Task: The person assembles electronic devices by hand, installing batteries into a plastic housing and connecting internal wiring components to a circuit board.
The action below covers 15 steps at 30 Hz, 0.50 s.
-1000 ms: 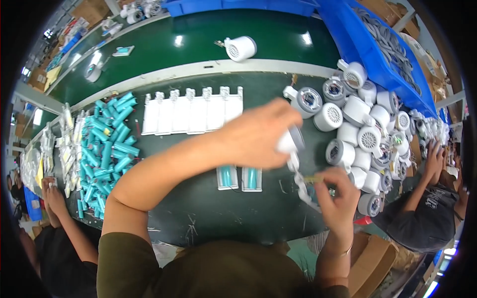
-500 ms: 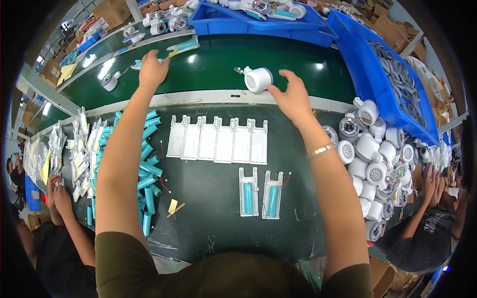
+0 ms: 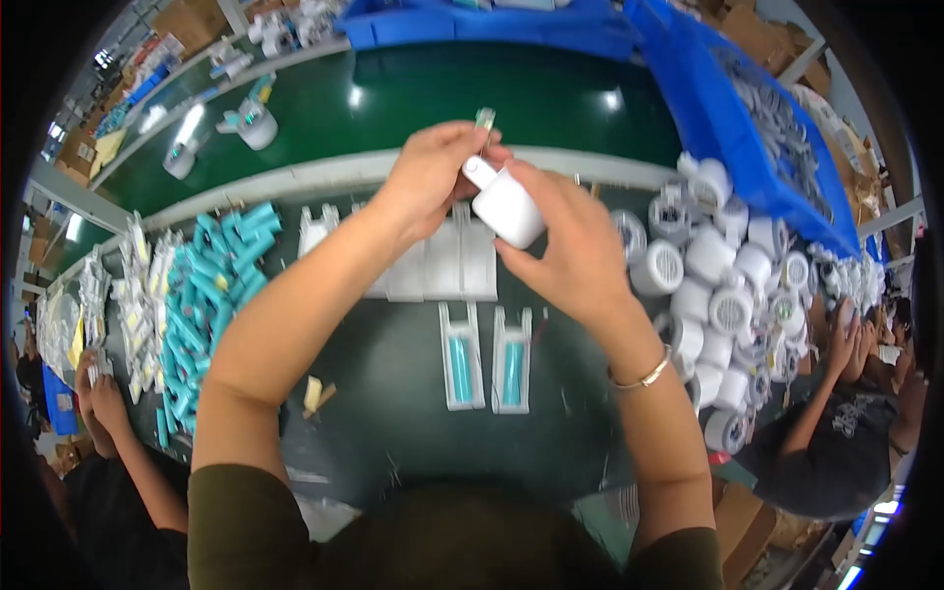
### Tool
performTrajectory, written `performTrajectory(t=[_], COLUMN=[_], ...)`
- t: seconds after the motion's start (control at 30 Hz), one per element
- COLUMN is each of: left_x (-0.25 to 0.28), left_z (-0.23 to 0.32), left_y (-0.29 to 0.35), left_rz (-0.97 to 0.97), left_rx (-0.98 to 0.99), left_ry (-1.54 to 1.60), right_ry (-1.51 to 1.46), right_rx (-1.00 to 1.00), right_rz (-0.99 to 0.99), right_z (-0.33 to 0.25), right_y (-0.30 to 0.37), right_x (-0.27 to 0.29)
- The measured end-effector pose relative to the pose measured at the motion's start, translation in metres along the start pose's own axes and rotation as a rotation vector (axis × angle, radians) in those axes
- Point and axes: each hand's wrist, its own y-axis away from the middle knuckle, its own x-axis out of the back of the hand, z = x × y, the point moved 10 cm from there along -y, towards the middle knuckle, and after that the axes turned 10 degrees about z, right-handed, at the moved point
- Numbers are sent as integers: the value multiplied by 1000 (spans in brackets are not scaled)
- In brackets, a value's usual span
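Observation:
A round white fan head (image 3: pixel 509 208) with a short neck is held over the near edge of the green belt. My right hand (image 3: pixel 575 236) is closed around its side, thumb below. My left hand (image 3: pixel 433 177) is closed at its neck, pinching near a small circuit board (image 3: pixel 485 118) that sticks up past the fingers; the exact grip is hidden. Beneath my hands, a row of white plastic half-shells (image 3: pixel 433 265) lies partly covered. Nearer to me are two half-shells, each with a teal battery cell: a left cell (image 3: pixel 460 366) and a right cell (image 3: pixel 512 372).
Teal battery cells (image 3: pixel 211 295) are heaped left, beside bagged white parts (image 3: pixel 138 305). White fan heads (image 3: pixel 713 295) pile up right, below a blue bin (image 3: pixel 767 147) of grey parts. The green belt (image 3: pixel 393 98) carries fan assemblies (image 3: pixel 258 126). Co-workers' hands (image 3: pixel 106 393) show at both sides.
My right hand has lifted the fan head off the belt toward me. My left hand has come right from the belt's left part to meet it. The view has shifted slightly.

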Motion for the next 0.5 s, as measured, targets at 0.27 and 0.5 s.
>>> performTrajectory(t=[0.27,0.5], left_x=[-28,33], left_z=[15,-88], left_y=[160,197], left_rz=[-279,-87], left_rx=[54,403], left_ry=[150,13], right_ry=[-504,-884], right_rx=[-105,-1127], right_rz=[-255,-1], right_z=[-83,49], right_y=[100,162], right_x=[89,-2])
